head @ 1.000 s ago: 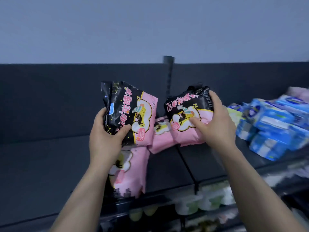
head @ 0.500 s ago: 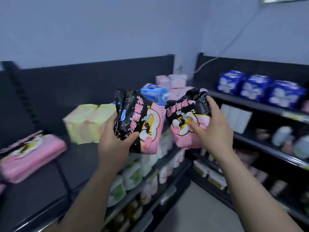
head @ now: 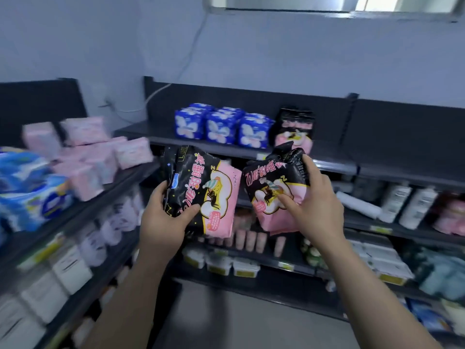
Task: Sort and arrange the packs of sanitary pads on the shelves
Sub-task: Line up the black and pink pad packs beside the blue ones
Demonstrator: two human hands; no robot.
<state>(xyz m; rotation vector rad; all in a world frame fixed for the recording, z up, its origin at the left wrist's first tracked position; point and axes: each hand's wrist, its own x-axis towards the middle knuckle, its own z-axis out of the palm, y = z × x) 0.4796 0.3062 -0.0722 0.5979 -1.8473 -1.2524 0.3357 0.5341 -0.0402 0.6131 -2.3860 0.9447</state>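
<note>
Packs held: two, black-and-pink, apart; left pack [head: 201, 187] gripped in left hand [head: 161, 225], right pack [head: 271, 187] in right hand [head: 319, 210]. Blue packs [head: 221, 128]: three fronting top shelf [head: 332, 166].

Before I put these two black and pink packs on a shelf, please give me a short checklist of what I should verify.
1. Left hand grips the left pack: ok.
2. Right hand grips the right pack: ok.
3. A matching pack stands on the top shelf, beside the blue packs: ok.
4. Free shelf room to the right of the matching pack: ok.
5. Both held packs are the same size variant: cannot tell, the print is blurred.
</note>
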